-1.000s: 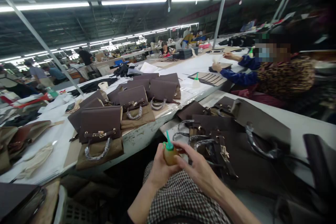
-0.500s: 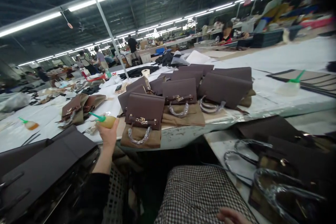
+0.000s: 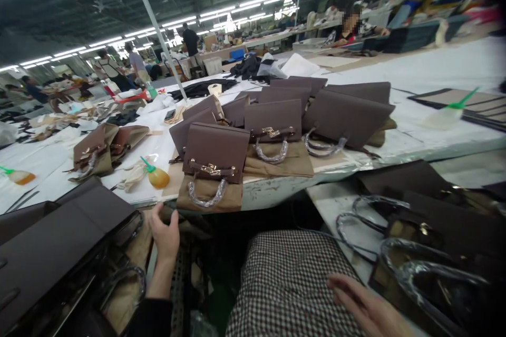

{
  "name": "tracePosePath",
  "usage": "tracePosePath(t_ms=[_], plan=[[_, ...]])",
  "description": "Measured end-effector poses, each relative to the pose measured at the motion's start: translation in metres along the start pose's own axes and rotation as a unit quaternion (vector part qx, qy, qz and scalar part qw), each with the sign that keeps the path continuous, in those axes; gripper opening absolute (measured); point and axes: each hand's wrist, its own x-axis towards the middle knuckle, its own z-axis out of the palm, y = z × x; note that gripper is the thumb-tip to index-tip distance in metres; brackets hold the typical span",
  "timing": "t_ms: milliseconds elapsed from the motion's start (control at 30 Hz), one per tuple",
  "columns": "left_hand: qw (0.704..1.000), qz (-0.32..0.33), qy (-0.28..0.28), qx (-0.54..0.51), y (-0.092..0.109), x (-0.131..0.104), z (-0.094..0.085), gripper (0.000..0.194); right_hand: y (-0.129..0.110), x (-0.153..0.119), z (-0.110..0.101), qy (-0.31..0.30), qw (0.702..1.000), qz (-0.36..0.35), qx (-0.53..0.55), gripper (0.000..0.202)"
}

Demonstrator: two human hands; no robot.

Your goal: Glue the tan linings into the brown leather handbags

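Note:
My left hand [image 3: 165, 231] is empty, thumb and fingers apart, just below the table's front edge. Beyond it a glue bottle [image 3: 158, 178] with a green nozzle and amber contents rests on the white table. To the right of the bottle a brown handbag [image 3: 216, 150] lies over the edge, its metal clasp and plastic-wrapped handle facing me. Over the checkered cloth [image 3: 292, 279] on my lap hovers my right hand [image 3: 363, 300], fingers stretched out with nothing in them. Large dark handbags [image 3: 75, 237] stand close to the left hand.
More brown handbags [image 3: 348, 113] are heaped along the table. Dark bags with wrapped handles [image 3: 438, 231] fill the side table at right. Another glue bottle [image 3: 19, 176] lies far left, and a pale bottle [image 3: 446, 115] stands far right. A person [image 3: 350, 29] sits across the table.
The left hand has let go of the glue bottle, which now rests on the table, and has drawn back toward me. My right hand has come further into view.

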Motion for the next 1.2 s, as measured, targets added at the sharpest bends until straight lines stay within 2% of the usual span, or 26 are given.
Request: tracePosePath(t_ms=[67, 133, 167, 233, 300, 367, 433, 567, 800, 867, 933, 1033, 1133, 1200], plan=[[0.995, 0.043, -0.069, -0.050, 0.009, -0.079, 0.007, 0.041, 0.002, 0.027, -0.014, -0.012, 0.991, -0.084, -0.103, 0.030], [0.973, 0.084, -0.197, -0.092, 0.023, -0.152, 0.018, 0.029, 0.010, 0.060, -0.021, 0.017, 0.983, -0.084, -0.161, 0.033], [0.949, 0.110, -0.273, -0.111, 0.031, -0.182, 0.024, 0.024, 0.017, 0.077, -0.023, 0.030, 0.978, -0.078, -0.191, 0.033], [0.884, 0.172, -0.413, -0.135, 0.047, -0.228, 0.041, 0.018, 0.037, 0.111, -0.024, 0.049, 0.964, -0.062, -0.254, 0.031], [0.820, 0.229, -0.506, -0.135, 0.062, -0.251, 0.063, 0.017, 0.058, 0.137, -0.024, 0.059, 0.949, -0.045, -0.307, 0.038], [0.781, 0.263, -0.555, -0.113, 0.073, -0.256, 0.088, 0.019, 0.075, 0.156, -0.021, 0.060, 0.936, -0.032, -0.345, 0.043], [0.764, 0.272, -0.580, -0.083, 0.081, -0.248, 0.112, 0.019, 0.087, 0.165, -0.017, 0.056, 0.927, -0.021, -0.371, 0.044], [0.759, 0.264, -0.595, -0.036, 0.089, -0.226, 0.150, 0.017, 0.099, 0.170, -0.007, 0.039, 0.912, -0.002, -0.408, 0.049], [0.749, 0.232, -0.621, -0.007, 0.083, -0.211, 0.184, 0.023, 0.104, 0.171, 0.003, 0.035, 0.898, 0.032, -0.438, 0.057], [0.753, 0.211, -0.624, -0.004, 0.079, -0.208, 0.200, 0.024, 0.105, 0.172, 0.003, 0.035, 0.898, 0.037, -0.437, 0.056], [0.763, 0.183, -0.620, 0.004, 0.077, -0.203, 0.226, 0.023, 0.106, 0.172, 0.003, 0.037, 0.899, 0.041, -0.434, 0.056], [0.769, 0.145, -0.622, 0.017, 0.083, -0.195, 0.282, 0.019, 0.107, 0.172, 0.003, 0.041, 0.903, 0.046, -0.424, 0.054], [0.753, 0.123, -0.646, -0.003, 0.103, -0.188, 0.340, 0.026, 0.106, 0.173, 0.003, 0.048, 0.910, 0.048, -0.410, 0.054], [0.741, 0.114, -0.660, -0.043, 0.125, -0.185, 0.370, 0.030, 0.106, 0.174, 0.002, 0.051, 0.914, 0.046, -0.399, 0.055]])
